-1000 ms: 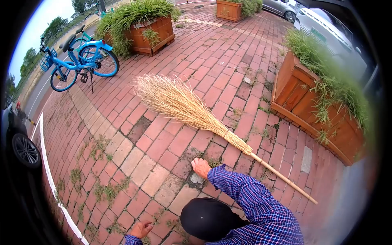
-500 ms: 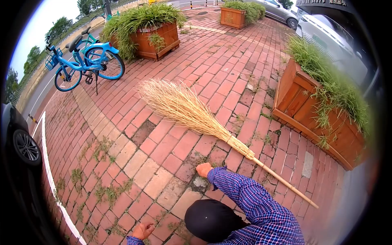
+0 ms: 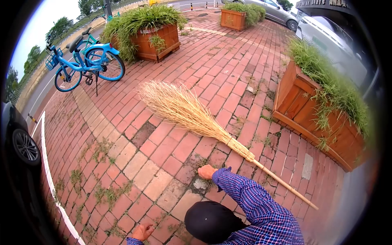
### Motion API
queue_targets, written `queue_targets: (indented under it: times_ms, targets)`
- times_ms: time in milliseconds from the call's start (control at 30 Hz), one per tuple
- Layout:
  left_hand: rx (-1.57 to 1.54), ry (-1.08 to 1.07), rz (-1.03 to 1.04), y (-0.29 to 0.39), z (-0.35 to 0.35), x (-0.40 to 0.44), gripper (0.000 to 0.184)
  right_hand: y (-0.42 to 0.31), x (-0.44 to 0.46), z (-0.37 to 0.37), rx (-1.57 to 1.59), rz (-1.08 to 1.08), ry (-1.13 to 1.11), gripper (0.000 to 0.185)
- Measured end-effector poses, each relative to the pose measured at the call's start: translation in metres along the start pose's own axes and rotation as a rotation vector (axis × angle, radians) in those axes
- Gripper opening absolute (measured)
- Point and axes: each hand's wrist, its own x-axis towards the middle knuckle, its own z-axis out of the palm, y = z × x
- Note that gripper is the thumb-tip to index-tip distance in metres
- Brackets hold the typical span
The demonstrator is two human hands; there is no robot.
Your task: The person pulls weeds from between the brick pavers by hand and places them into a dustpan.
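Observation:
My right hand point(image 3: 207, 172) reaches down to the brick pavement, beside a dark joint with small weeds point(image 3: 199, 162). Its fingers are curled together, and whatever they hold is hidden. Just beyond that hand lies a straw broom point(image 3: 190, 112), with its bristles to the upper left and its pale wooden handle point(image 3: 286, 184) running to the lower right. Neither hand touches it. Low in the view, my left hand point(image 3: 143, 232) hovers over the bricks with fingers loosely bent and apart, nothing visible in it. My knee in black cloth point(image 3: 212, 220) is between the hands.
A wooden planter point(image 3: 310, 106) with long grass stands at the right, another planter point(image 3: 157, 41) at the upper left. Blue bicycles point(image 3: 83, 65) are parked beside it. A dark car point(image 3: 24, 143) is at the left edge, near a white line point(image 3: 50, 175). Weed patches point(image 3: 108, 194) grow between bricks.
My right hand has shifted very slightly to the right, staying low by the weeds. The left hand and the broom look almost unchanged.

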Motion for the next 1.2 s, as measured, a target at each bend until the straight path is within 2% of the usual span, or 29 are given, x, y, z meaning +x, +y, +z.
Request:
queue_targets:
  times_ms: [200, 267, 367, 433, 467, 600, 733, 867, 1067, 1100, 1200]
  targets:
    - [-0.039, 0.033, 0.032, -0.002, -0.002, -0.001, 0.039, -0.009, -0.005, -0.006, -0.001, 0.04, 0.02, 0.021]
    - [0.023, -0.038, -0.022, 0.015, -0.012, -0.004, 0.039, -0.008, -0.004, -0.003, -0.007, 0.057, -0.01, 0.02]
    - [0.036, -0.033, -0.014, 0.009, -0.01, -0.002, 0.039, -0.012, 0.001, 0.003, -0.062, -0.004, 0.006, 0.026]
    - [0.088, -0.04, -0.044, 0.006, -0.012, 0.006, 0.041, -0.023, 0.003, -0.019, -0.072, 0.161, -0.172, 0.02]
    - [0.141, -0.044, -0.075, 0.007, -0.014, 0.008, 0.046, -0.02, 0.002, -0.019, -0.067, 0.162, -0.178, 0.02]
    - [0.121, -0.024, 0.0, 0.02, -0.019, 0.002, 0.041, 0.001, -0.001, 0.006, 0.061, 0.125, -0.02, 0.023]
    - [0.142, 0.018, 0.019, 0.032, -0.025, -0.015, 0.04, -0.013, -0.011, 0.011, 0.181, 0.054, 0.187, 0.029]
    - [0.088, 0.035, -0.015, 0.043, -0.024, -0.015, 0.039, -0.023, -0.031, 0.003, 0.183, 0.07, 0.145, 0.027]
    - [0.058, 0.027, -0.014, 0.035, -0.018, -0.005, 0.04, -0.075, -0.114, 0.009, 0.302, -0.141, 0.115, 0.021]
    - [0.082, 0.02, 0.0, 0.041, -0.021, -0.005, 0.04, -0.081, -0.125, 0.013, 0.318, -0.121, 0.047, 0.019]
    - [0.095, 0.022, 0.012, 0.049, -0.021, -0.002, 0.036, -0.083, -0.137, 0.013, 0.269, -0.138, 0.083, 0.018]
